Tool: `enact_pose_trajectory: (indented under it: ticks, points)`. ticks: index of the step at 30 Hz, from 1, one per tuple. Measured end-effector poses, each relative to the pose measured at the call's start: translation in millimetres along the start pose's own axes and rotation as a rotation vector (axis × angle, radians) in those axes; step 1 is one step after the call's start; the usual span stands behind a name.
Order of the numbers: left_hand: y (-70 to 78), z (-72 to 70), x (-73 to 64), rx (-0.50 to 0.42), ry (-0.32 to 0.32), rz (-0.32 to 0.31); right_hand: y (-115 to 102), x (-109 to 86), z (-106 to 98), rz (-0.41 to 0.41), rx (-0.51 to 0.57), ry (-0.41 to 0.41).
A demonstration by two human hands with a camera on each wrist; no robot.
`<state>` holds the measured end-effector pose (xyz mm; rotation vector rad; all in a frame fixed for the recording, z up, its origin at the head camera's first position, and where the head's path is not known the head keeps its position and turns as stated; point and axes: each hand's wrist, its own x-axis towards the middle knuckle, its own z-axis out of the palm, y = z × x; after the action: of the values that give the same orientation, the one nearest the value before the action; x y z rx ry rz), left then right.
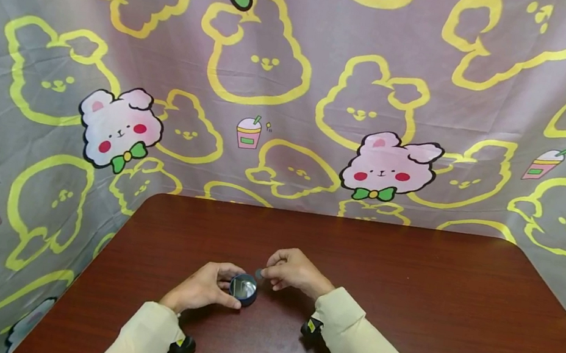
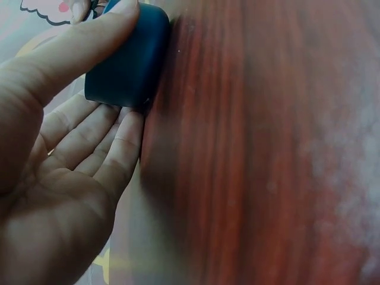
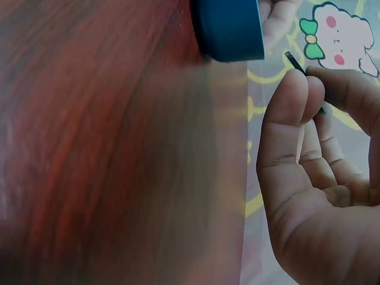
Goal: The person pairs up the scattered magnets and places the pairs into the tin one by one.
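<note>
A dark blue, round, low container (image 1: 243, 290) with a shiny, pale inside stands on the brown table. My left hand (image 1: 204, 287) holds it from the left, thumb at its near side and fingers round the far side. In the left wrist view the thumb lies along the blue wall (image 2: 127, 65). Just right of the container, my right hand (image 1: 295, 272) pinches a small, thin, greyish disc (image 1: 259, 273) between thumb and index finger, close to the rim. The right wrist view shows this disc (image 3: 293, 61) edge-on as a dark sliver, apart from the container.
The brown wooden table (image 1: 408, 295) stretches out around both hands. Behind it and along both sides hangs a grey cloth (image 1: 284, 170) printed with yellow outlines and cartoon animals. A black wrist camera (image 1: 183, 348) sits under the left sleeve, another (image 1: 310, 330) under the right.
</note>
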<state>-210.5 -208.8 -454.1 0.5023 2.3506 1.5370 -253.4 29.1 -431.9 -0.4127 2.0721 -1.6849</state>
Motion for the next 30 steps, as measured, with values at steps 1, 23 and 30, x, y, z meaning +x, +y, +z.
enact_pose_trajectory:
  ticks: [1, 23, 30]
  points:
    - [0.2, 0.1, 0.0, -0.003, 0.0, -0.002, 0, 0.0, 2, -0.003, -0.003, -0.001]
    - [-0.1, -0.5, -0.8, -0.007, 0.0, -0.013, -1, 6.0, 26, -0.037, -0.042, -0.036]
    - [-1.5, -0.8, 1.3, 0.012, -0.002, -0.003, -1, 8.5, 29, -0.026, -0.062, -0.034]
